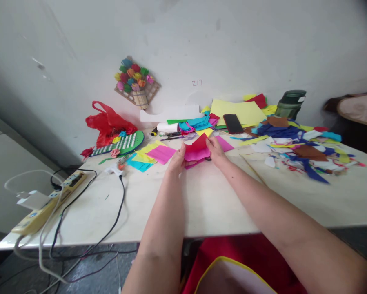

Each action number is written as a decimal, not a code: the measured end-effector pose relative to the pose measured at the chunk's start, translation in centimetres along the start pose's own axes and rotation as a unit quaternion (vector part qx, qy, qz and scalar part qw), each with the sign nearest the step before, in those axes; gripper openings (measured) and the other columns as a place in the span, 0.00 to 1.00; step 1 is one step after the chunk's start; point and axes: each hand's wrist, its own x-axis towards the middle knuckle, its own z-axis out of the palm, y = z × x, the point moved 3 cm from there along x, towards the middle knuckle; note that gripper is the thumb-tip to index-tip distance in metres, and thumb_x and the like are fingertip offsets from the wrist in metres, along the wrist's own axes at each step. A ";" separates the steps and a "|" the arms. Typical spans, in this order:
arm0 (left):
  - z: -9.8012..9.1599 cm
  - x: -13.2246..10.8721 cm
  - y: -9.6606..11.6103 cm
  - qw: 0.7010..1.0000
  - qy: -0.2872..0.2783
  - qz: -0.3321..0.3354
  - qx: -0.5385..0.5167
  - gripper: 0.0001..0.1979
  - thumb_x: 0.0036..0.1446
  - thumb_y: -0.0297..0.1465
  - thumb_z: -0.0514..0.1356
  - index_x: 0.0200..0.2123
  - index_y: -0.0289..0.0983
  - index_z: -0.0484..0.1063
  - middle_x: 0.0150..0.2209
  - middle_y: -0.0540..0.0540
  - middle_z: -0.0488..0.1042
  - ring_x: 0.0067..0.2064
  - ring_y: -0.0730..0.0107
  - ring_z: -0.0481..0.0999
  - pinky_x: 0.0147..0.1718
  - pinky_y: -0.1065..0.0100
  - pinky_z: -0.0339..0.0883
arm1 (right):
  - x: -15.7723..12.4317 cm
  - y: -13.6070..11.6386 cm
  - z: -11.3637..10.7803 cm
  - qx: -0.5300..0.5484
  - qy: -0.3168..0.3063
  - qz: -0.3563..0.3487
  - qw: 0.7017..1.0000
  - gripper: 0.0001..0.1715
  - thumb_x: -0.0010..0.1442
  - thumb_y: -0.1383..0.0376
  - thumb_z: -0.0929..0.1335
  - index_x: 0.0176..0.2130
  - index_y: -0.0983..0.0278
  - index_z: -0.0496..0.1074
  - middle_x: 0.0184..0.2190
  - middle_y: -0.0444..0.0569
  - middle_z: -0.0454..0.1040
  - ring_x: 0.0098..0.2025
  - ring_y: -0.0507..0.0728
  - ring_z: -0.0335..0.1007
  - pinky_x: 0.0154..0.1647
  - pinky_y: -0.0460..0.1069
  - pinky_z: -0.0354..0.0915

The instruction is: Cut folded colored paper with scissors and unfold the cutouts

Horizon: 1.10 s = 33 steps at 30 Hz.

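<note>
Between my two hands I hold red and pink crepe paper (197, 150) a little above the table. My left hand (179, 158) grips its left edge, and the fingers of my right hand (215, 150) pinch the right edge. The red sheet rises to a corner at the top, with pink showing along the lower part. A dark loop, perhaps a scissors handle, peeks out below my right fingers. Left of my left hand lie pink paper pieces (161, 154), overlapping yellow and blue ones. More pink paper (224, 143) rests behind my right hand.
A phone (233, 123) lies on yellow sheets. Paper scraps (312, 153) heap at the right beside a green bottle (290, 105). A thin stick (253, 169) is near my right forearm. On the left are a power strip (48, 204), a corded glue gun (116, 168) and a red bag (106, 122).
</note>
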 end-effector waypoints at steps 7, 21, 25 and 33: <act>-0.2 -0.7 0.4 0.996 -0.083 -0.035 0.028 0.28 0.53 0.50 0.55 0.47 0.34 0.69 0.40 0.34 0.77 0.41 0.58 0.78 0.37 0.65 0.73 | 0.1 0.3 0.0 0.022 0.034 0.029 0.999 0.16 0.53 0.51 0.62 0.31 0.60 0.61 0.26 0.42 0.64 0.28 0.53 0.64 0.27 0.48 0.62; -1.2 -0.4 0.4 0.998 -0.029 -0.064 0.001 0.09 0.55 0.28 0.55 0.39 0.31 0.67 0.35 0.34 0.77 0.39 0.58 0.78 0.40 0.62 0.72 | -0.4 -0.7 0.9 0.109 -0.003 0.098 0.989 0.11 0.55 0.56 0.62 0.35 0.59 0.57 0.29 0.44 0.71 0.24 0.55 0.72 0.19 0.49 0.66; -1.6 -0.2 0.6 0.995 0.016 -0.085 -0.047 0.21 0.55 0.42 0.54 0.43 0.30 0.66 0.36 0.32 0.76 0.40 0.54 0.78 0.36 0.61 0.73 | -0.4 -0.5 0.6 0.076 0.001 0.089 0.993 0.11 0.55 0.55 0.62 0.34 0.59 0.58 0.27 0.43 0.70 0.21 0.54 0.70 0.19 0.49 0.65; -1.8 0.5 0.1 0.989 0.108 -0.082 -0.066 0.18 0.57 0.33 0.53 0.46 0.27 0.68 0.31 0.37 0.77 0.34 0.61 0.79 0.32 0.67 0.74 | -0.4 0.0 0.6 0.097 -0.021 0.115 0.988 0.12 0.52 0.55 0.64 0.32 0.60 0.61 0.16 0.37 0.62 0.17 0.53 0.63 0.18 0.49 0.65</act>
